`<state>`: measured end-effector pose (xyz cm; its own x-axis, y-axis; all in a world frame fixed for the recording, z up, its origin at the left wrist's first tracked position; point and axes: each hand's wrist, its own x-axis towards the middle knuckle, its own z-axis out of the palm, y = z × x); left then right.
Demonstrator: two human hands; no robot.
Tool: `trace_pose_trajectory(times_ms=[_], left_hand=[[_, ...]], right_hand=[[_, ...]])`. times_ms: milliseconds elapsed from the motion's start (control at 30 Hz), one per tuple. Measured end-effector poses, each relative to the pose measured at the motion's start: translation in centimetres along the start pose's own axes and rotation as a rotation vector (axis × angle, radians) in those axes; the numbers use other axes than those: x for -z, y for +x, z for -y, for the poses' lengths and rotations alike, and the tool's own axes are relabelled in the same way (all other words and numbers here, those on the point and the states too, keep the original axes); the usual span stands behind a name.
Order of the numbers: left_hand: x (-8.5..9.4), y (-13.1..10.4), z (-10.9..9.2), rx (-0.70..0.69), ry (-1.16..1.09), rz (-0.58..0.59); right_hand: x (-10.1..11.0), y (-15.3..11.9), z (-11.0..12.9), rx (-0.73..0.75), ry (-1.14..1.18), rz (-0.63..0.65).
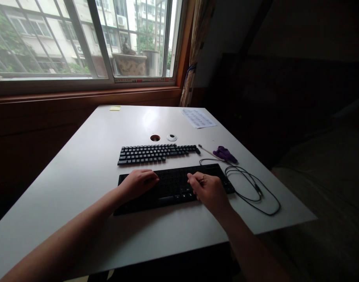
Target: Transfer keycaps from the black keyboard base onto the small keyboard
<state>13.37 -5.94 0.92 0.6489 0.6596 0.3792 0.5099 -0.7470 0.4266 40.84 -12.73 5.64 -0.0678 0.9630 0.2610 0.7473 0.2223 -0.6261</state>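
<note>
A black keyboard lies before me on the white table. Its middle looks dark and without keycaps, while some keys still sit along its front edge and right end. Over the left part is my left hand, its fingers curled and pressed together; whatever they hold, if anything, is hidden. My right hand, with a ring on one finger, is closed in a pinch above the right part. What it grips is too small or hidden to name. Behind the keyboard, loose black keycaps stand in keyboard-like rows.
A looped black cable spreads to the right of the keyboard. Near it lie a purple cloth and a thin stick with a dark tip. Farther back are a round hole, a white ring-shaped cover, printed paper and yellow notes.
</note>
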Motion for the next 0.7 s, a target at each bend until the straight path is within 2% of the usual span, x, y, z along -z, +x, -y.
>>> trace_pose_trajectory(times_ms=[133,233,367,500,700], left_hand=[[-0.1,0.0,0.1,-0.006,-0.005,-0.014],[-0.2,0.0,0.1,-0.010,-0.001,-0.022],[-0.2,0.0,0.1,0.005,-0.001,-0.007],[-0.1,0.0,0.1,0.009,0.000,0.014],[-0.2,0.0,0.1,-0.010,0.016,0.005]], right_hand=[[-0.6,0.0,0.5,0.085,-0.109,0.012],[-1.0,0.1,0.7,0.083,-0.128,0.014],[-1.1,0.2,-0.1,-0.060,0.043,0.049],[-1.2,0.4,-1.6,-0.198,0.240,0.019],[-1.4,-0.1,-2.3,-0.233,0.302,-0.025]])
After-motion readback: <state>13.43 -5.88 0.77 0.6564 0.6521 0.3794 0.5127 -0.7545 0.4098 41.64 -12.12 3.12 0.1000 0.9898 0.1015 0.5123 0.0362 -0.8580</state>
